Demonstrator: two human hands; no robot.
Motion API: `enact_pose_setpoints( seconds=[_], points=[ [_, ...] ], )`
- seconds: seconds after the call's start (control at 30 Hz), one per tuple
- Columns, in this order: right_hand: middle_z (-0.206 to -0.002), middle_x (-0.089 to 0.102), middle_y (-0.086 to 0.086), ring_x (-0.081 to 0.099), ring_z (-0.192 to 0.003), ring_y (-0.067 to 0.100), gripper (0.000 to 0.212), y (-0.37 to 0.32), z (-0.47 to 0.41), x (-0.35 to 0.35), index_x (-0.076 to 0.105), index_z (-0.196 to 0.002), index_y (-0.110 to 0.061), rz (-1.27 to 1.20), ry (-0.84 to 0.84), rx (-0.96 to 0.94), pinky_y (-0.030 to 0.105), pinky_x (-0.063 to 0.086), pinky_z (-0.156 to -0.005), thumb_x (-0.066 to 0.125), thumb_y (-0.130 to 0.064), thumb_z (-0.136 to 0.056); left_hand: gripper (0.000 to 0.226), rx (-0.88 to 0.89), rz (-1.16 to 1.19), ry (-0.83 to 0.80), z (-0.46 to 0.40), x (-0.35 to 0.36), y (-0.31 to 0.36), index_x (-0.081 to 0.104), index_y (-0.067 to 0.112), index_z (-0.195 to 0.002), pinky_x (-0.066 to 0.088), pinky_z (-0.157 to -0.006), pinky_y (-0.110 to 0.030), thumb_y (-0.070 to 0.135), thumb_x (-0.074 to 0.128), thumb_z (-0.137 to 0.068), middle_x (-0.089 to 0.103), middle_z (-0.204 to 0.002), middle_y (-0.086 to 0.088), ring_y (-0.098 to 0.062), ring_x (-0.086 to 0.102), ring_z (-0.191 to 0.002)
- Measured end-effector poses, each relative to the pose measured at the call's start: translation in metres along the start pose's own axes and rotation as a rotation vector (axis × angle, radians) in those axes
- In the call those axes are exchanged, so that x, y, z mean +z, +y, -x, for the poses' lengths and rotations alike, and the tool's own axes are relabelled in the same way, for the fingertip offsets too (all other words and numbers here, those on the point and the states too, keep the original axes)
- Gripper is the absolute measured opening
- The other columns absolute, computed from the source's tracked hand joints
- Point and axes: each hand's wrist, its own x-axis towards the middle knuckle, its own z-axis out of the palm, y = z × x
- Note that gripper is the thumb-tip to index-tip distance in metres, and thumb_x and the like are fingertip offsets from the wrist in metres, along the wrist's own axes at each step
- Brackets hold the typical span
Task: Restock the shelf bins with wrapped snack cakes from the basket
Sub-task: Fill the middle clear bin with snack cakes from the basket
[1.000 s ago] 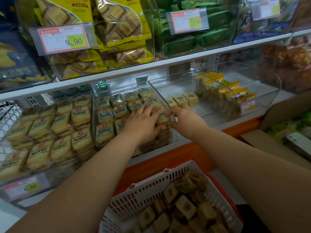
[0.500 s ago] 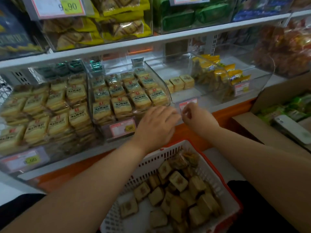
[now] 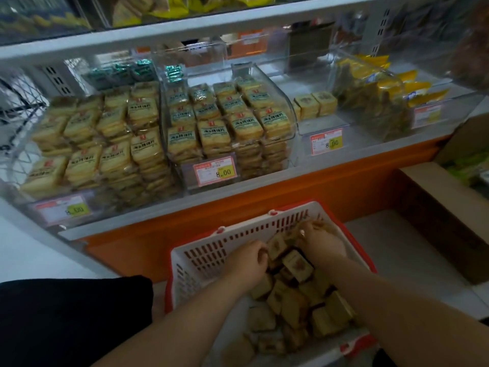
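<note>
A white basket with a red rim (image 3: 211, 256) sits low in front of me, holding several square wrapped snack cakes (image 3: 297, 266). Both hands are down inside it. My left hand (image 3: 247, 263) has its fingers curled against a cake at the pile's far left. My right hand (image 3: 320, 241) reaches among the cakes at the basket's far side, fingers curled into them; what it grips is hidden. On the shelf, a clear bin (image 3: 317, 128) holds a few of the same cakes (image 3: 315, 104) at its back.
Two clear bins (image 3: 227, 123) to the left are packed with yellow wrapped biscuits. A bin of yellow packets (image 3: 375, 91) stands to the right. An open cardboard box (image 3: 436, 197) sits right of the basket. An orange ledge (image 3: 264, 197) runs below the shelf.
Both hands left the shelf bins and dropped down into the basket. The view has tilted downward with them.
</note>
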Motion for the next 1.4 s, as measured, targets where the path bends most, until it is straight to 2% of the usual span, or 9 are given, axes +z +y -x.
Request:
enact_pose_setpoints(
  seconds=[0.2, 0.3, 0.43, 0.6, 0.73, 0.83, 0.97, 1.13, 1.4],
  points=[
    [-0.123, 0.06, -0.002, 0.063, -0.099, 0.016, 0.044, -0.002, 0.022, -0.007, 0.024, -0.141, -0.032, 0.067, 0.05, -0.357, 0.026, 0.052, -0.068, 0.038, -0.042, -0.101, 0.013, -0.188, 0.412, 0.08, 0.004, -0.027, -0.015, 0.055, 0.034, -0.109, 0.048, -0.072, -0.022, 0.035, 0.043, -0.104, 0.061, -0.12, 0.001, -0.005, 0.058, -0.091],
    [-0.126, 0.062, 0.002, 0.066, -0.098, 0.02, 0.047, -0.02, 0.035, -0.021, 0.028, -0.146, -0.026, 0.125, 0.198, -0.488, 0.035, 0.057, -0.07, 0.04, -0.034, -0.101, 0.027, -0.308, 0.685, 0.057, 0.011, -0.049, -0.009, 0.048, 0.033, -0.115, 0.049, -0.095, -0.04, 0.052, 0.033, -0.103, 0.056, -0.12, 0.005, -0.018, 0.058, -0.112],
    [-0.126, 0.064, 0.012, 0.069, -0.094, 0.03, 0.041, -0.052, 0.058, -0.039, 0.043, -0.138, -0.022, -0.033, 0.293, -0.689, 0.044, 0.059, -0.064, 0.053, -0.024, -0.099, 0.036, -0.322, 1.014, -0.004, 0.027, -0.075, -0.003, 0.059, 0.022, -0.111, 0.053, -0.092, -0.04, 0.052, 0.043, -0.1, 0.071, -0.108, -0.001, -0.023, 0.068, -0.103],
    [-0.098, 0.069, -0.003, 0.068, -0.072, 0.016, 0.033, -0.108, 0.077, -0.039, 0.044, -0.13, -0.027, -0.363, 0.335, -0.53, 0.037, 0.058, -0.057, 0.05, -0.02, -0.099, 0.033, -0.226, 0.946, 0.129, 0.047, -0.125, -0.014, 0.058, 0.016, -0.127, 0.057, -0.08, -0.035, 0.013, 0.063, -0.094, 0.069, -0.112, -0.008, -0.022, 0.068, -0.101],
    [-0.098, 0.066, -0.009, 0.067, -0.078, 0.012, 0.024, -0.155, 0.083, -0.049, 0.04, -0.12, -0.033, -0.932, 0.29, -0.355, 0.048, 0.058, -0.067, 0.047, -0.018, -0.101, 0.027, -0.147, 0.756, 0.158, 0.066, -0.185, -0.023, 0.058, 0.024, -0.111, 0.059, -0.077, -0.035, 0.007, 0.066, -0.092, 0.067, -0.11, -0.007, -0.021, 0.068, -0.097],
    [-0.098, 0.065, -0.019, 0.065, -0.087, 0.0, 0.019, -0.188, 0.085, -0.063, 0.044, -0.103, -0.048, -1.064, 0.257, -0.412, 0.033, 0.057, -0.069, 0.053, -0.032, -0.098, 0.034, -0.08, 0.689, 0.156, 0.08, -0.221, -0.032, 0.054, 0.027, -0.111, 0.057, -0.087, -0.044, 0.002, 0.066, -0.091, 0.063, -0.116, -0.006, -0.025, 0.065, -0.105],
    [-0.123, 0.041, -0.029, 0.055, -0.101, -0.007, 0.029, -0.212, 0.084, -0.084, 0.043, -0.097, -0.052, -0.751, 0.241, -0.587, 0.022, 0.054, -0.076, 0.066, -0.056, -0.079, 0.032, -0.039, 0.54, 0.04, 0.091, -0.255, -0.041, 0.056, 0.038, -0.121, 0.049, -0.06, -0.022, 0.022, 0.065, -0.095, 0.064, -0.119, 0.005, -0.012, 0.064, -0.09],
    [-0.142, 0.007, -0.039, 0.032, -0.116, -0.024, 0.064, -0.234, 0.079, -0.116, 0.037, -0.112, -0.049, -0.4, 0.276, -0.868, 0.001, 0.039, -0.084, 0.054, -0.083, -0.06, 0.017, -0.063, 0.488, 0.057, 0.086, -0.281, -0.045, 0.061, 0.02, -0.095, 0.044, -0.07, -0.034, 0.033, 0.07, -0.09, 0.062, -0.084, -0.002, -0.016, 0.057, -0.074],
    [-0.14, 0.038, -0.021, 0.039, -0.113, -0.003, 0.052, -0.278, 0.038, -0.168, 0.035, -0.113, -0.051, -0.213, 0.408, -0.914, 0.025, 0.043, -0.097, 0.06, -0.062, -0.069, 0.02, -0.055, 0.539, 0.381, 0.079, -0.311, -0.046, 0.065, 0.032, -0.11, 0.045, -0.101, -0.043, 0.044, 0.059, -0.095, 0.061, -0.129, 0.003, -0.018, 0.055, -0.116]
  ],
)
